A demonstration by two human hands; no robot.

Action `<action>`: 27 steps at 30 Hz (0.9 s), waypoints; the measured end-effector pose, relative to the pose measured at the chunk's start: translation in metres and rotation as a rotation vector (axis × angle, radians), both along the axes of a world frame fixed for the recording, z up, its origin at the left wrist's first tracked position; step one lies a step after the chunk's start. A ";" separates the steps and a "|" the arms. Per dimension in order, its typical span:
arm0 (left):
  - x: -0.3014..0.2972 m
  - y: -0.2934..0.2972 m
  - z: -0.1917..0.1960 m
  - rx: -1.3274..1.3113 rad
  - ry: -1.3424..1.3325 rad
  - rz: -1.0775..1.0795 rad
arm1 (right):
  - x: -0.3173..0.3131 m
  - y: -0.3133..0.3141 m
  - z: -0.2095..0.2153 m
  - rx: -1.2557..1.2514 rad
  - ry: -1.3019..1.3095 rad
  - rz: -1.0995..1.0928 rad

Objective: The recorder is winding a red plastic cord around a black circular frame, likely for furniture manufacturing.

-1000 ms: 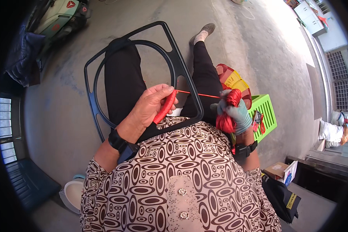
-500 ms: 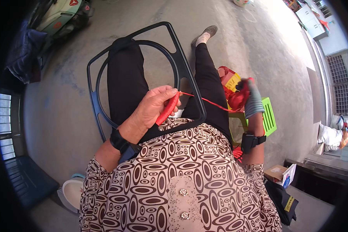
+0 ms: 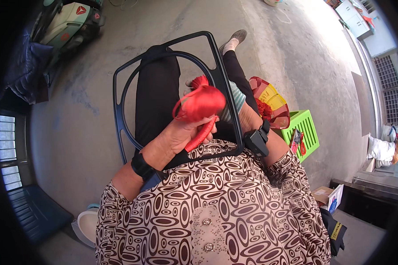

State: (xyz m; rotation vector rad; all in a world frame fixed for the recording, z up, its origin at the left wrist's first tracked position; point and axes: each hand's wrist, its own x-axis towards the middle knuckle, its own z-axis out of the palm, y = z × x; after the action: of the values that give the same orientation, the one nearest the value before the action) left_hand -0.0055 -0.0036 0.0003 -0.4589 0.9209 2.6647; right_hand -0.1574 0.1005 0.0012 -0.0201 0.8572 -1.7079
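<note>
A black frame with a round inner ring rests across my lap. Red cord is wound closely round part of the ring, forming a curved wrapped section. My bare left hand is closed around the ring at that section. Just above it is a blurred bundle of red cord, a loop of it hanging at its left side. My right hand, in a striped grey-green glove, reaches in from the right beside the frame's bar and holds the bundle. The bundle hides most of its fingers.
To the right, a red and yellow bag with red material inside stands beside a bright green slatted stool. Small red-and-black items lie by the stool. A scooter is at far left, a dark bench at near left.
My right hand has swung left from beside the bag to the ring, carrying the red cord bundle. The frame has shifted slightly right and nearer; my left hand keeps its hold.
</note>
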 end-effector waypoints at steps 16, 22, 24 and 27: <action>0.001 -0.007 -0.008 -0.175 -0.056 0.139 | 0.032 0.067 0.012 0.422 0.819 0.301; 0.002 -0.007 -0.005 -0.199 0.017 0.124 | 0.039 0.069 -0.004 -0.012 -0.114 -0.037; 0.004 -0.008 -0.002 -0.218 0.004 0.116 | 0.034 0.073 -0.011 0.050 -0.015 -0.050; 0.004 -0.010 -0.001 -0.215 -0.021 0.115 | 0.017 0.096 -0.021 -0.184 -0.105 -0.137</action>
State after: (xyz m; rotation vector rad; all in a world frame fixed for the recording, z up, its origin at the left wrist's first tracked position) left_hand -0.0017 -0.0136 -0.0004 -0.6037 1.2158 2.6675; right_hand -0.1409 0.1962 -0.0197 0.0046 0.6340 -1.8950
